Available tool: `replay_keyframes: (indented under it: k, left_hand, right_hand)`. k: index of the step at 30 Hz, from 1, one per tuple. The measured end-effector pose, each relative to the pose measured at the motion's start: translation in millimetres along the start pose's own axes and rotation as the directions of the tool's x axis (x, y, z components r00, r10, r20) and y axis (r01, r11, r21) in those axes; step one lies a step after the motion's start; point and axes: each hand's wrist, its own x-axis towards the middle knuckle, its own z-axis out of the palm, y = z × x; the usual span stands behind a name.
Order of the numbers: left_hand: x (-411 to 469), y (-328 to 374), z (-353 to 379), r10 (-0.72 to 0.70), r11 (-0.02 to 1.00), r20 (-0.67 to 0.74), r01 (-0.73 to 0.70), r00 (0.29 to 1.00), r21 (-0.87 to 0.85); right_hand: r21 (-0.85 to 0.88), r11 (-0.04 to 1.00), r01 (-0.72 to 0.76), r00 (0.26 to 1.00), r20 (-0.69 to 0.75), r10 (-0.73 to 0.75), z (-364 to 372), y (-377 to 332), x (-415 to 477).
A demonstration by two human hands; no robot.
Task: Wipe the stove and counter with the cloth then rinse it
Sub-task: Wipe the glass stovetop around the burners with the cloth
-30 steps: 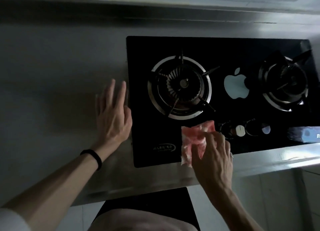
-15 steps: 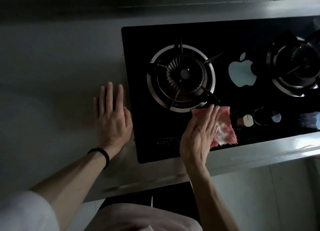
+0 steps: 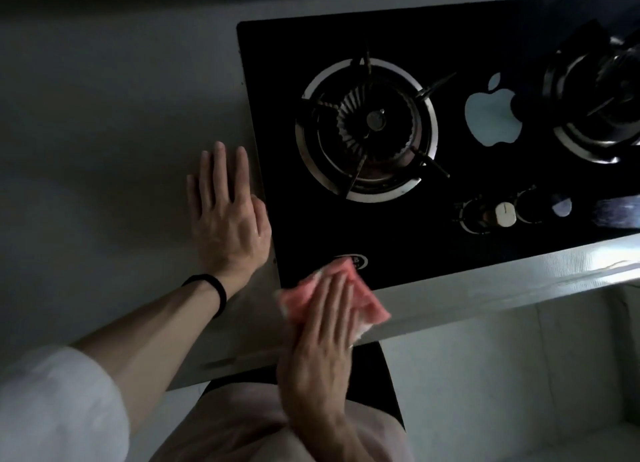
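Pressing the pink cloth flat under the right hand: fingers straight and close together, laid on top, not curled round it. Straddling the near edge of the black glass stove, just this side of the oval brand badge, with one corner out over the steel front lip of the counter. Bracing with the left hand, well to the left of the cloth, palm down, fingers straight on the grey counter, thumb side just beside the stove's left edge. Black wristband on that wrist.

Judged mid-wipe, on the stove's front strip. To do it well:
- Keep the palm over the cloth's middle so no corner folds under or drags off the lip.
- Work in overlapping passes away from the hand toward the left burner, then rightward along the front strip.
- Slow near the white knob, up and right of the cloth. Go round it, not over, to avoid turning it.
- Skirt the pan-support prongs; likely to snag the pile.

Probably yet to cover: glass around the apple sticker, the right burner, and open counter under and beyond the left hand. Rinse last; no tap or sink in view.
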Motion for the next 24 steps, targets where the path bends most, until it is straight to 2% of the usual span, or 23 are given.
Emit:
replay_keyframes:
  k: [4,6,8,10,14,16,18,21,24]
  left_hand:
    - [0,-2,2,0.011,1.000,0.001,-0.011,1.000,0.003]
    - [0,-1,2,0.013,1.000,-0.001,-0.013,1.000,-0.016]
    - [-1,-3,1,0.013,1.000,0.009,-0.013,1.000,-0.025]
    - [-1,-2,-1,0.019,0.998,0.029,-0.017,0.999,-0.065]
    - [-1,-1,-13,-0.013,0.967,0.044,0.024,0.999,-0.255]
    - [-14,15,-24,-0.020,0.945,0.003,0.020,1.000,-0.325]
    - [-38,42,-34,0.082,0.920,-0.048,-0.094,0.996,-0.380]
    - [-73,93,-38,0.354,0.825,-0.024,-0.325,0.935,-0.463]
    - [-79,141,-30,0.489,0.796,0.103,-0.394,0.866,-0.459]
  right_hand:
    - [-0.086,0.990,0.114,0.991,0.084,-0.107,15,0,-27]
    - [-0.105,0.989,0.101,0.992,0.085,-0.092,7,13,-21]
    - [-0.086,0.994,-0.064,0.998,0.018,0.066,-7,34,-9]
    - [-0.064,0.969,-0.239,0.971,-0.038,0.237,-30,68,11]
    - [-0.042,0.915,-0.402,0.915,-0.044,0.400,-72,135,62]
    - [-0.026,0.894,-0.448,0.894,-0.037,0.447,-89,160,78]
    - [-0.004,0.868,-0.497,0.867,-0.037,0.497,-97,172,87]
    - [0.036,0.833,-0.551,0.833,-0.033,0.552,-95,163,91]
    - [0.063,0.890,-0.452,0.891,-0.012,0.454,-84,136,72]
